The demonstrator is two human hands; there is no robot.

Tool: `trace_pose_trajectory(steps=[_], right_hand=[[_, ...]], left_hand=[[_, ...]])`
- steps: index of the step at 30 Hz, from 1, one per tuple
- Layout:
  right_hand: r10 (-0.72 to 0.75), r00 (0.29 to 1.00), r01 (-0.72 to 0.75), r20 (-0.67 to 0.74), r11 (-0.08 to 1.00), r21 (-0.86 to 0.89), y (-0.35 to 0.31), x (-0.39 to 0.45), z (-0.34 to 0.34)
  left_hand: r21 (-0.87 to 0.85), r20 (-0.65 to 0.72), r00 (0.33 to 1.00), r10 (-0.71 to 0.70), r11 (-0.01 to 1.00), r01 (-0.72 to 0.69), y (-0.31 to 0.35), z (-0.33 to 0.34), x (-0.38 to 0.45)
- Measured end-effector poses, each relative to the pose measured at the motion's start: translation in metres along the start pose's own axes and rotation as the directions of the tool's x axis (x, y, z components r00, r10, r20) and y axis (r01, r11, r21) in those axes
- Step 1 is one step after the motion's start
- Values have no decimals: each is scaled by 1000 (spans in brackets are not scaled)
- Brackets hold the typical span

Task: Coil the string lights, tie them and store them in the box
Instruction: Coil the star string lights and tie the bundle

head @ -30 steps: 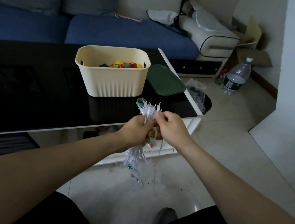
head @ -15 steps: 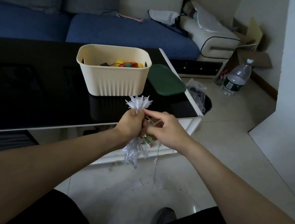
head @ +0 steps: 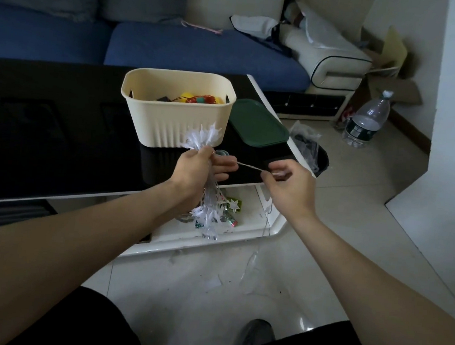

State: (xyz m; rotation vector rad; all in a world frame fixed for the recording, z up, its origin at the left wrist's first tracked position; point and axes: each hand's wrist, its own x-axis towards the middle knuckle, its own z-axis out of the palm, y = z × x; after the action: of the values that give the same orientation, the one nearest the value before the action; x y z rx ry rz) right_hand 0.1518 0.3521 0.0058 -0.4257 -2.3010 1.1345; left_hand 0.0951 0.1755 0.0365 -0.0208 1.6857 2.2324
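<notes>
The left hand (head: pixel 194 166) grips the bundled lights (head: pixel 210 198) just in front of the box (head: pixel 175 123) on the table (head: pixel 58 143). The right hand (head: pixel 288 186), held apart, pinches a strand (head: pixel 248 167) stretched taut between both hands.

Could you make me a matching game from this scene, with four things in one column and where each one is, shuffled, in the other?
Things:
1. string lights
2. green lid
3. water bottle
4. cream box

Places:
A. standing on the floor by the sofa
B. lying flat on the table, right of the box
C. bundled in the left hand
D. standing open on the black table

Pairs: 1-C, 2-B, 3-A, 4-D.
</notes>
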Motion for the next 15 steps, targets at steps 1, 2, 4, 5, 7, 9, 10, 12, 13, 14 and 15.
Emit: trace_pose_trajectory(steps=[1, 2, 4, 5, 7, 9, 10, 12, 13, 14, 15], right_hand=[[55, 998, -55, 6, 998, 33, 3, 0, 1], [123, 992, -125, 38, 990, 66, 5, -2, 2], [260, 941, -293, 218, 946, 138, 5, -6, 4], [298, 886, -373, 355, 913, 165, 4, -7, 3], [291, 724, -438, 626, 894, 91, 5, -8, -2], [302, 528, -367, 794, 924, -108, 12, -9, -8], [334, 452, -340, 827, 922, -186, 21, -9, -11], [401, 404, -374, 822, 893, -251, 35, -6, -18], [409, 425, -416, 807, 881, -227, 41, -5, -21], [405, 470, -449, 784, 875, -182, 46, -3, -25], [394, 533, -464, 749, 876, -131, 50, -1, -27]], left_hand=[[-7, 10, 1000, -4, 1000, 4, 0, -1, 0], [0, 10, 1000, -4, 1000, 4, 0, -1, 0], [20, -25, 1000, 17, 1000, -17, -1, 0, -2], [17, -51, 998, 30, 999, -29, -1, -1, -3], [-16, -100, 994, 47, 999, -49, 3, -1, -4], [-97, -155, 987, 47, 993, -62, 9, -4, -3], [-147, -191, 981, 43, 987, -72, 11, -6, -1], [-195, -246, 968, 39, 977, -89, 11, -11, 3], [-190, -251, 967, 36, 978, -86, 8, -11, 4], [-168, -245, 969, 35, 983, -79, 6, -11, 4], [-133, -235, 971, 38, 989, -71, 3, -11, 3]])
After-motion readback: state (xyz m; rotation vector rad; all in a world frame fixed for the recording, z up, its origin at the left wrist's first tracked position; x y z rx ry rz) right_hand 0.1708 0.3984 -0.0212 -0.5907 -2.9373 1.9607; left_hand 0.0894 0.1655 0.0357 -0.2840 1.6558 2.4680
